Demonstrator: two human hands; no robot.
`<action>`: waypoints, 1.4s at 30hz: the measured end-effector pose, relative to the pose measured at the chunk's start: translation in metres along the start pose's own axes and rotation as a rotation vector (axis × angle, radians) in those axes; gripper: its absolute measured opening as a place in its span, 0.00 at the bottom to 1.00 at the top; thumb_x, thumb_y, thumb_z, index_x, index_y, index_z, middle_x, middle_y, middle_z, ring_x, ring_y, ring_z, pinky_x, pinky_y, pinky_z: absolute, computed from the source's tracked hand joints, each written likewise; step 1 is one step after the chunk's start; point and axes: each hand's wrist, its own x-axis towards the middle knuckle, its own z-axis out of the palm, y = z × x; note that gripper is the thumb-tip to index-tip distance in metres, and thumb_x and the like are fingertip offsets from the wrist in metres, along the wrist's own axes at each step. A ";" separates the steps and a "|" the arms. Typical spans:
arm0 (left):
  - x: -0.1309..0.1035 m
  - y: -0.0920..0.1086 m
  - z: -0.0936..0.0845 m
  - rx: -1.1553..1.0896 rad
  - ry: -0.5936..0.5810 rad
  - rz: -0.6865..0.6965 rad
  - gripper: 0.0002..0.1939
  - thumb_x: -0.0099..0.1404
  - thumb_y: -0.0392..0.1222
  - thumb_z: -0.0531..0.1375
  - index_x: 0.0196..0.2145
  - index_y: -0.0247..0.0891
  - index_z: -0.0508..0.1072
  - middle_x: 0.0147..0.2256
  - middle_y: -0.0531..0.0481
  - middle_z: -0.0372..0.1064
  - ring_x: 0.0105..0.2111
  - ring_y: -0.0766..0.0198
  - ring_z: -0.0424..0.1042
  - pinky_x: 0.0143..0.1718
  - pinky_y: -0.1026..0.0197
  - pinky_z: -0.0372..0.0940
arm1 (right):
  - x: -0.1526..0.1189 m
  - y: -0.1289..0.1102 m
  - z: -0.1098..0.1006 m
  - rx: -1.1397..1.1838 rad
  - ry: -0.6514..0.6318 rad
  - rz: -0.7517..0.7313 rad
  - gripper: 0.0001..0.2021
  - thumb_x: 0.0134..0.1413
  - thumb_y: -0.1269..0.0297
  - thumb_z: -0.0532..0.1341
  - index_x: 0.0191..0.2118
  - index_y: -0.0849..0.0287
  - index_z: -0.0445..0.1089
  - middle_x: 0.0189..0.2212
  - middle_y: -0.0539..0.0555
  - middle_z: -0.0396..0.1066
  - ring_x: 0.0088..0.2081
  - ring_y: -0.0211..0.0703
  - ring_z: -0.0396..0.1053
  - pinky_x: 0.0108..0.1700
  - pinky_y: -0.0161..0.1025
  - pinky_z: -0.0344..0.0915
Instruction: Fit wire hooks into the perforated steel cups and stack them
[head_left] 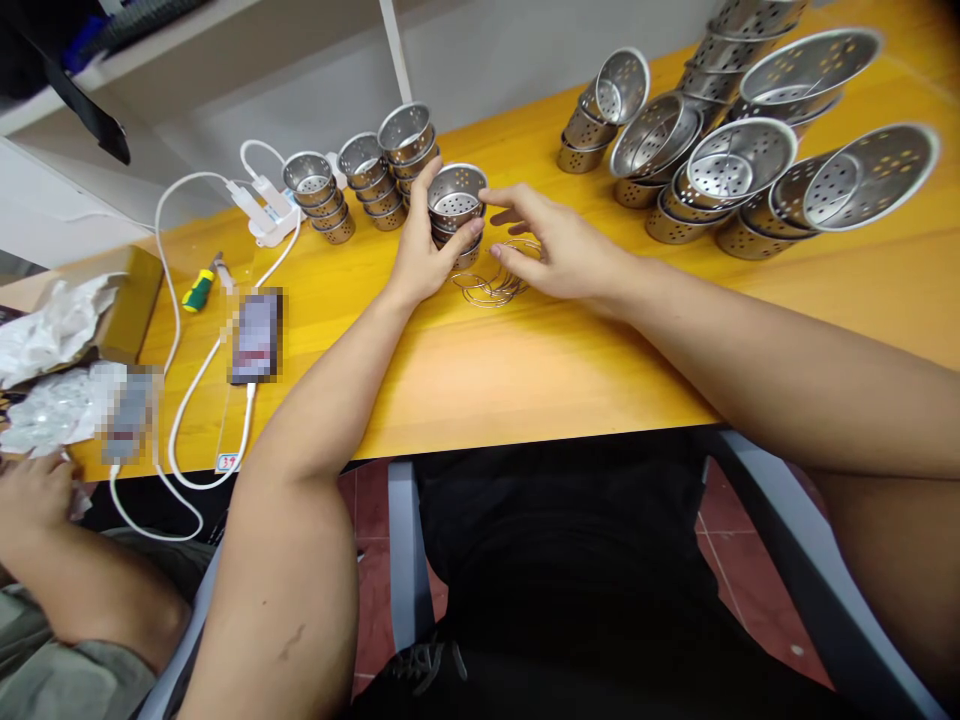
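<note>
My left hand is wrapped round a stack of perforated metal cups that stands upright on the yellow table. Just right of that stack is my right hand, its fingers apart and the fingertips close to the cup's rim; whether they touch it I cannot tell. Below and between the hands lie several thin wire rings in a loose tangle on the tabletop. More stacks of the same cups stand left of my left hand, one of them a short stack and another a middle stack.
Taller, partly leaning cup stacks fill the right side. At left are a power strip, white cables, a screwdriver, a phone and plastic bags. Another person's hand is at the far left table edge.
</note>
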 end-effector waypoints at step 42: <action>-0.007 -0.046 -0.001 0.136 0.166 -0.343 0.50 0.78 0.66 0.81 0.84 0.55 0.62 0.85 0.36 0.69 0.91 0.41 0.67 0.99 0.38 0.56 | -0.009 0.007 -0.009 -0.278 -0.238 0.062 0.51 0.79 0.26 0.71 0.95 0.40 0.63 0.94 0.64 0.60 0.91 0.82 0.63 0.93 0.83 0.62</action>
